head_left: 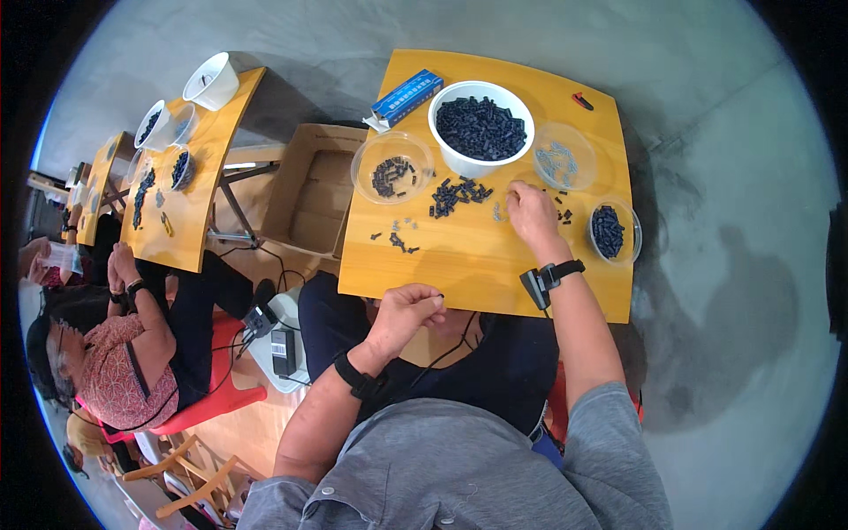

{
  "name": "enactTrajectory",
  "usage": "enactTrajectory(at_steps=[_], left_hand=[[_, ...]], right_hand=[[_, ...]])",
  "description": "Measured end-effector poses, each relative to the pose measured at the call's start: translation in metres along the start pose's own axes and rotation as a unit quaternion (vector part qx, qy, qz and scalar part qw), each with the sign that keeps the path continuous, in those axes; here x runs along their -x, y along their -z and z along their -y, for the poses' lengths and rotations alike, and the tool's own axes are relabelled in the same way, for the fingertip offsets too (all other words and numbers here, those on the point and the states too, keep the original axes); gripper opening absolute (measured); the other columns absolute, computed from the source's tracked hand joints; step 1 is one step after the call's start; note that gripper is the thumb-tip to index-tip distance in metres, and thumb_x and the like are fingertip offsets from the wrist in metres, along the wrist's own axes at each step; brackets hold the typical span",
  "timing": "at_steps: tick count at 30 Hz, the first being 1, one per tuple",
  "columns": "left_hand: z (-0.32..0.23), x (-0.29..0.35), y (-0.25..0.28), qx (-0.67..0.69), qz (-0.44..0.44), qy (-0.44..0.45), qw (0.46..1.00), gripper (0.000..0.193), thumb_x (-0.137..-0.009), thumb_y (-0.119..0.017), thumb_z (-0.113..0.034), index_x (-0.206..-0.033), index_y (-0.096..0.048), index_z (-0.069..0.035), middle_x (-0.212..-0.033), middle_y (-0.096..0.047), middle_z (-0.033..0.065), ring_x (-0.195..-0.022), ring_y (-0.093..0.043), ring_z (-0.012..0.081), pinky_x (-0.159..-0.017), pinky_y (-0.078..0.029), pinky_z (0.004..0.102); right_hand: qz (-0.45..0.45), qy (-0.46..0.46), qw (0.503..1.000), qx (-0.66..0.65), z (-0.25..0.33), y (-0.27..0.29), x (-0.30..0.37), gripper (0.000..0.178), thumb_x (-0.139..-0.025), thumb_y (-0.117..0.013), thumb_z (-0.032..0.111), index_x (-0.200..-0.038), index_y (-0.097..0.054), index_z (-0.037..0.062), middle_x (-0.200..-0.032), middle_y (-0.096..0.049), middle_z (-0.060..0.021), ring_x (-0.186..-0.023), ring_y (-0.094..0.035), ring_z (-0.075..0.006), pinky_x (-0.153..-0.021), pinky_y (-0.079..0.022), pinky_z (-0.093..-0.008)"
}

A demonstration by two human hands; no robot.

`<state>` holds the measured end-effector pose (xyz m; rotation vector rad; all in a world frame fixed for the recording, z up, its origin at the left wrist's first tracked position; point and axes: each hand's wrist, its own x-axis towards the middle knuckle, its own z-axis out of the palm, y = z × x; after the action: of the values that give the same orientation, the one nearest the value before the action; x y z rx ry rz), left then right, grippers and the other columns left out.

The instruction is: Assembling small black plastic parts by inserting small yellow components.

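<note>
My right hand point(530, 212) rests on the yellow wooden table point(468, 265), fingertips pinching at small metal pieces next to a loose pile of small black parts point(457, 194). My left hand point(408, 311) hovers at the table's near edge, fingers curled closed; whether it holds a small part I cannot tell. Behind the pile stands a white bowl point(481, 128) full of black parts. Three clear bowls surround it: one with a few black parts point(391, 168), one with small metal pieces point(564, 157), one with black parts at the right edge point(613, 231).
A blue box point(406, 97) lies at the table's far left corner, a small red-black item point(581, 101) at the far right. A cardboard box point(311, 190) stands on the floor left. Another person point(124, 344) sits at a neighbouring table point(190, 177) with bowls.
</note>
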<state>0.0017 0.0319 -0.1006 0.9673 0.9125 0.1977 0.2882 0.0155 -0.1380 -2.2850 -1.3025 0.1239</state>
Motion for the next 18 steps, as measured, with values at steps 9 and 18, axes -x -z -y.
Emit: enactTrajectory(at_steps=[9,18], left_hand=[[0.0067,-0.0028,0.0012,-0.007,0.012,-0.003,1.0,0.01,-0.087,-0.06,-0.01,-0.092,-0.062,-0.001,-0.077,-0.064,0.0043,-0.067,-0.061,0.0098,-0.061,-0.048,0.0208],[0.0001,-0.0001,-0.0031,0.015,0.043,-0.034,0.998,0.01,-0.089,-0.058,-0.009,-0.094,-0.061,-0.002,-0.08,-0.064,0.0046,-0.071,-0.061,0.0101,-0.063,-0.049,0.0218]], right_hand=[[0.014,-0.009,1.0,0.001,0.0008,-0.0013,-0.0034,0.018,-0.081,-0.057,0.016,-0.095,-0.062,0.0059,-0.088,-0.064,-0.0185,-0.082,-0.061,-0.0361,-0.072,-0.048,-0.0451],[-0.001,0.025,0.998,0.061,0.0006,-0.0086,-0.0022,0.013,-0.083,-0.052,0.012,-0.083,-0.058,0.0009,-0.081,-0.062,-0.021,-0.076,-0.06,-0.0388,-0.066,-0.049,-0.0466]])
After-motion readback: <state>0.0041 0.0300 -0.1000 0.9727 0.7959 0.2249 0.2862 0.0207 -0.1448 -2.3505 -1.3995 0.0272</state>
